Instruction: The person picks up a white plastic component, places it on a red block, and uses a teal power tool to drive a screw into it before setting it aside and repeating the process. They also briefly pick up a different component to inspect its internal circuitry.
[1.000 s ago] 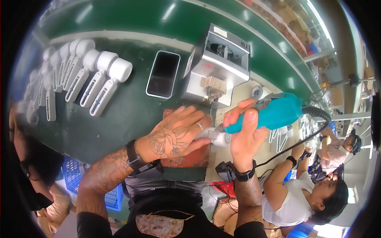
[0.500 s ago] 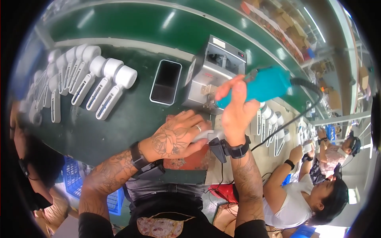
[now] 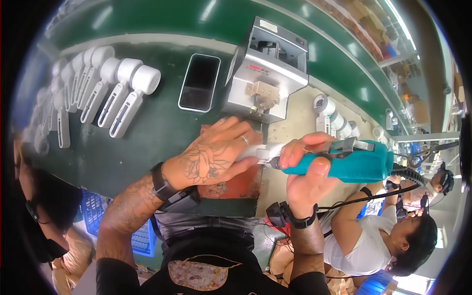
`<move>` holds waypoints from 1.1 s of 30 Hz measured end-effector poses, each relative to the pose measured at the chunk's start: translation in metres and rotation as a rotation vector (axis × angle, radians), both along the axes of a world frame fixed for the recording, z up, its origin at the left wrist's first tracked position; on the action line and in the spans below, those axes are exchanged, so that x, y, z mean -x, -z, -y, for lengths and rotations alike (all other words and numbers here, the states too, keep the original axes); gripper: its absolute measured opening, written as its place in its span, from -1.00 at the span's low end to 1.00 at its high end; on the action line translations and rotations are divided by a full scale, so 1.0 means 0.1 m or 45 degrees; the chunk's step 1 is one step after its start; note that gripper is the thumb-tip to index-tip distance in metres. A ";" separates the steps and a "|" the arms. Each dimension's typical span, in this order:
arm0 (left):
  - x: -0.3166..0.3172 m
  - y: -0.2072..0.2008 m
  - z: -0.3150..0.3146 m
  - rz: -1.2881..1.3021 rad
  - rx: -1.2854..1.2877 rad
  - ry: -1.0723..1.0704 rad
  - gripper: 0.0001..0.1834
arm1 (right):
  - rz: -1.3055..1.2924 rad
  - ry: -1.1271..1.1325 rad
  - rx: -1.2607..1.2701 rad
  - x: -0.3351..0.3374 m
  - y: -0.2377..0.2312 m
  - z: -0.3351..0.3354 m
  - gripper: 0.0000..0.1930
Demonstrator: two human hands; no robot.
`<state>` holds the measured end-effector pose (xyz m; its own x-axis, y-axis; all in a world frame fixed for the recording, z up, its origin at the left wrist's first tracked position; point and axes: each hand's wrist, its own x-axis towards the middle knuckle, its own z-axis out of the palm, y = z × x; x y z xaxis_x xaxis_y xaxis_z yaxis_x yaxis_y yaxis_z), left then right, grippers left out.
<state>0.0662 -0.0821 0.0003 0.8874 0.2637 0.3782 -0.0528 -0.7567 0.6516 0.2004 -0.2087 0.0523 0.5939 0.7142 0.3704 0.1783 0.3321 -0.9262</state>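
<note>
My left hand (image 3: 209, 153) is closed around a white plastic piece (image 3: 251, 152), pressing it down over a worn red-brown pad (image 3: 231, 189) at the bench's front edge. Its fingers cover much of the piece. In my right hand (image 3: 314, 177) lies a teal electric screwdriver (image 3: 364, 161), held nearly level with a black cord leaving its rear. The screwdriver's nose points left and meets the white piece's right end; whether the bit touches a screw cannot be made out. Behind both hands stands a grey metal screw feeder (image 3: 263, 81).
White round-headed devices with slotted handles (image 3: 129, 105) are lined up at the left, and more of them (image 3: 337, 118) at the right. A dark-screened phone (image 3: 200, 81) lies beside the feeder. A blue crate (image 3: 142, 241) sits below the bench. A person in white (image 3: 361, 241) works at the right.
My right hand has brought the screwdriver down from beside the feeder to the white piece and levelled it. The left hand stays on the piece. The view has shifted slightly.
</note>
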 end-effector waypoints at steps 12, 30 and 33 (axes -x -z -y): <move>-0.05 -0.13 -0.05 -0.006 -0.132 0.001 -0.52 | -0.167 -0.116 -0.094 -0.05 0.11 -0.05 -0.63; 0.88 -0.17 0.10 0.143 -0.224 -0.699 -0.53 | -0.146 0.654 -0.533 -0.87 0.00 -0.10 -0.69; 1.06 -0.13 -0.15 -0.003 -0.346 -0.992 -0.60 | 0.088 0.647 -0.369 -0.94 0.32 -0.06 -0.70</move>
